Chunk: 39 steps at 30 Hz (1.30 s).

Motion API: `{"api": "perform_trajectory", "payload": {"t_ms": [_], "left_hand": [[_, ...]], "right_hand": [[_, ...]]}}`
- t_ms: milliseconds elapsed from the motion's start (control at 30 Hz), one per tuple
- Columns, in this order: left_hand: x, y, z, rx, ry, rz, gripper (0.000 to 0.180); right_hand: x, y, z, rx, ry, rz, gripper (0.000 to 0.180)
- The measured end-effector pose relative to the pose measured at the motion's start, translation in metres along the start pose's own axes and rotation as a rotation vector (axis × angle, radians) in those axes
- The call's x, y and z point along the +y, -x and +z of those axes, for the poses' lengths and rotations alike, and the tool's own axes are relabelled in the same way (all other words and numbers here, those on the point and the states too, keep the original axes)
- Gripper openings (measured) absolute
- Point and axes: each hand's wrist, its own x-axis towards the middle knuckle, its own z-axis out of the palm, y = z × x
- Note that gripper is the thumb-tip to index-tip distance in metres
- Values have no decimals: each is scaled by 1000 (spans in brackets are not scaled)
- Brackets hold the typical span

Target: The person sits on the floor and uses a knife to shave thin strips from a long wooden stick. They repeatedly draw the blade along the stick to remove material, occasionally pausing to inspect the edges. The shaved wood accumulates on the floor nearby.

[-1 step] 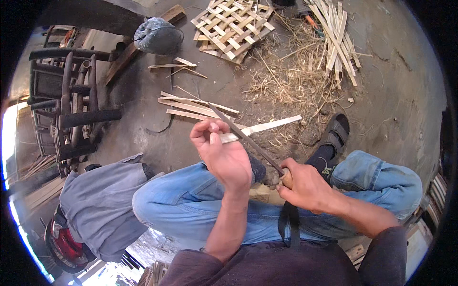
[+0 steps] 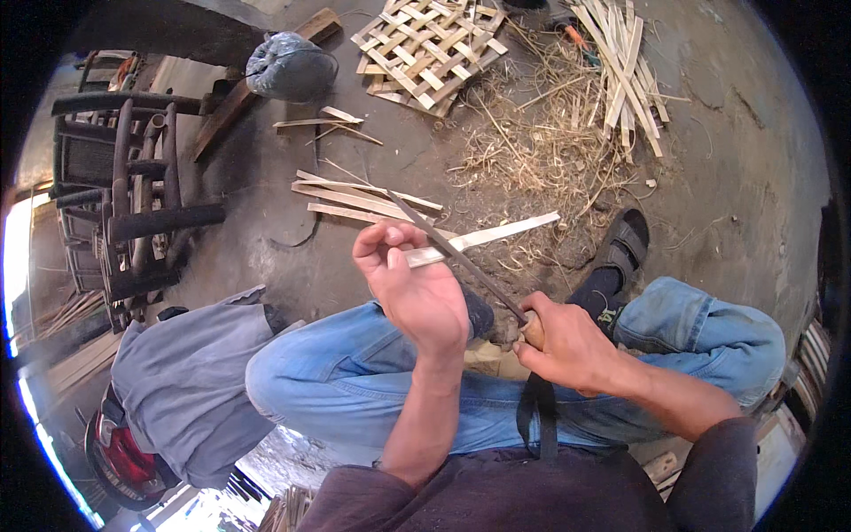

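My left hand (image 2: 417, 293), palm up and fingers curled, pinches one end of a pale bamboo strip (image 2: 519, 229). The strip's other end points away to the right. My right hand (image 2: 572, 346) is closed around the wooden handle of a long, narrow knife (image 2: 486, 284). Its dark blade slants up and to the left, crossing the strip just beyond my left fingertips; whether its edge bites into the strip I cannot tell. Past my left hand, several split strips (image 2: 363, 202) lie on the floor. A black strap (image 2: 536, 412) hangs below my right hand.
A woven lattice panel (image 2: 430, 53) lies ahead, beside thin shavings (image 2: 532, 151) and a strip pile (image 2: 625, 75). A grey plastic bag (image 2: 291, 66) rests near a wooden beam (image 2: 222, 120). Dark chairs (image 2: 133, 195) and a draped grey cloth (image 2: 191, 381) are at left; my sandalled foot (image 2: 625, 248), right.
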Motion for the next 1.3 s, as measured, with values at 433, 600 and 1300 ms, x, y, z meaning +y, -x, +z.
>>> {"api": "perform_trajectory", "payload": {"t_ms": [433, 600, 1300], "left_hand": [[10, 7, 22, -187, -490, 280, 38], [11, 19, 27, -333, -471, 142, 43], [-1, 38, -7, -576, -481, -37, 20]], "right_hand": [[9, -6, 4, 176, -196, -73, 37], [12, -26, 10, 107, -745, 119, 26], [2, -49, -2, 194, -1332, 329, 18]]}}
